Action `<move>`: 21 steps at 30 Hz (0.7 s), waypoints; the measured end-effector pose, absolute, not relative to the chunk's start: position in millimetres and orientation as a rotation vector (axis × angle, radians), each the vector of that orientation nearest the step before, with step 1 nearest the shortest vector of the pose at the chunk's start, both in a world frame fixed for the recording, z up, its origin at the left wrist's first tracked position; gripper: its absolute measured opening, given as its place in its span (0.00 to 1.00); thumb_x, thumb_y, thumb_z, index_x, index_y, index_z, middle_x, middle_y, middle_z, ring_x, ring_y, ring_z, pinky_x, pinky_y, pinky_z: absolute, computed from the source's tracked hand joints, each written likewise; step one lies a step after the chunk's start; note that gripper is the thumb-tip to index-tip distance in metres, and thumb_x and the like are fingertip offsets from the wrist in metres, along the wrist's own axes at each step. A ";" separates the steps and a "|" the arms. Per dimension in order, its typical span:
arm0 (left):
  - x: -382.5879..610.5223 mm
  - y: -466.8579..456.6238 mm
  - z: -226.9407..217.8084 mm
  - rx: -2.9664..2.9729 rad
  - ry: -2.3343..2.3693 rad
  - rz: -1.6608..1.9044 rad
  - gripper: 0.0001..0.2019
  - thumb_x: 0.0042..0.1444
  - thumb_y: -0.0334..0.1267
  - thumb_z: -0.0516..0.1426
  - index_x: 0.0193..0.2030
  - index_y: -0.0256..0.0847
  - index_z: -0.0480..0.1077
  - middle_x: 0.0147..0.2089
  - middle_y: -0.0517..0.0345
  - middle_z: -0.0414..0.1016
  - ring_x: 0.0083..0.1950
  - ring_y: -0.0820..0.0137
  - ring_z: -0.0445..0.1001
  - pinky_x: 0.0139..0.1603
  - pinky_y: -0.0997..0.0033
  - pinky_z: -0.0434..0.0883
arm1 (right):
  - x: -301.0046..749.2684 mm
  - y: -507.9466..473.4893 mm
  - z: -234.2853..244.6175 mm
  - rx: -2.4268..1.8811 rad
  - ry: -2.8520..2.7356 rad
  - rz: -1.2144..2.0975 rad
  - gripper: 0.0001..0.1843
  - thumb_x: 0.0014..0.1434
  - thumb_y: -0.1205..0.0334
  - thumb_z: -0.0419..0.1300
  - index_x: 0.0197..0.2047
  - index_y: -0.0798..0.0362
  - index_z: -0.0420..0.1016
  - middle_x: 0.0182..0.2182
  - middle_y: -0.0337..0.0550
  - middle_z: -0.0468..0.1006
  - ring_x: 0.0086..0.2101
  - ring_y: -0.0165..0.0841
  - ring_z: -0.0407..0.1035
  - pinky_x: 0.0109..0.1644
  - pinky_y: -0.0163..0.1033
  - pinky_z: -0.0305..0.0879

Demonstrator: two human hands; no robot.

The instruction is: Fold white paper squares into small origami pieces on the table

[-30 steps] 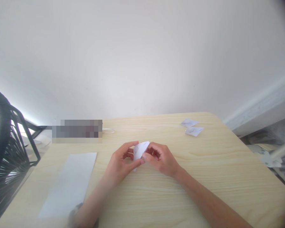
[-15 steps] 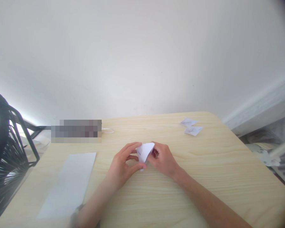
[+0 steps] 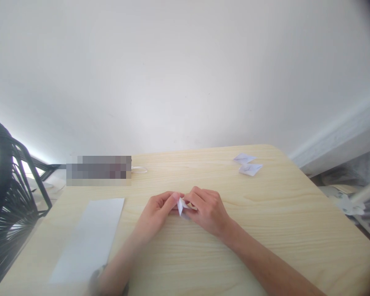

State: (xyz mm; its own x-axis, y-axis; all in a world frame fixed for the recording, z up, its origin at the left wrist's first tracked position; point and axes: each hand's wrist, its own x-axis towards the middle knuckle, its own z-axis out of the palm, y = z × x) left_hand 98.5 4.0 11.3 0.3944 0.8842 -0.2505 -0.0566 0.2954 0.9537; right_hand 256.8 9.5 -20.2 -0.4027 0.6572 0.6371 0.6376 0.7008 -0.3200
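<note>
A small folded piece of white paper is held between my two hands above the middle of the table. My left hand pinches its left side, the thumb lying on top. On the other side my right hand grips the paper with curled fingers. Much of the paper is hidden by the fingers, so its full shape does not show. Two folded white paper pieces with pointed ends, one behind the other, lie at the back right of the table.
White paper sheets lie on the light wood table at the left. A blurred-out object with a white loop sits at the back left. A dark woven chair stands left, and a white wall rises behind.
The folded paper has been turned and now shows narrower between my hands. My left thumb has moved up onto it, and my right fingers have closed over its right side.
</note>
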 end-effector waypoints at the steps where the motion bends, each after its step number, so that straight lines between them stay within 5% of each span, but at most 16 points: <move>1: 98.6 4.3 13.2 1.095 0.978 0.764 0.16 0.56 0.42 0.51 0.43 0.32 0.71 0.38 0.51 0.76 0.40 0.64 0.72 0.45 0.66 0.68 | 256.4 9.0 -20.5 -0.984 -2.135 0.030 0.07 0.56 0.65 0.53 0.27 0.54 0.66 0.21 0.36 0.66 0.22 0.25 0.59 0.27 0.30 0.54; 9: 92.2 8.8 11.0 1.139 1.131 0.685 0.13 0.52 0.40 0.55 0.43 0.38 0.71 0.26 0.62 0.73 0.27 0.74 0.68 0.27 0.78 0.63 | 259.1 9.6 -23.6 -0.925 -2.016 0.360 0.05 0.53 0.72 0.52 0.31 0.53 0.66 0.25 0.37 0.67 0.23 0.24 0.61 0.25 0.29 0.56; 21: 86.3 11.2 3.9 0.885 1.058 0.819 0.15 0.50 0.41 0.57 0.44 0.37 0.70 0.35 0.56 0.75 0.34 0.71 0.69 0.34 0.75 0.64 | 265.4 15.2 -18.4 -0.834 -1.834 0.714 0.16 0.54 0.74 0.50 0.40 0.48 0.73 0.37 0.44 0.67 0.37 0.30 0.65 0.35 0.35 0.66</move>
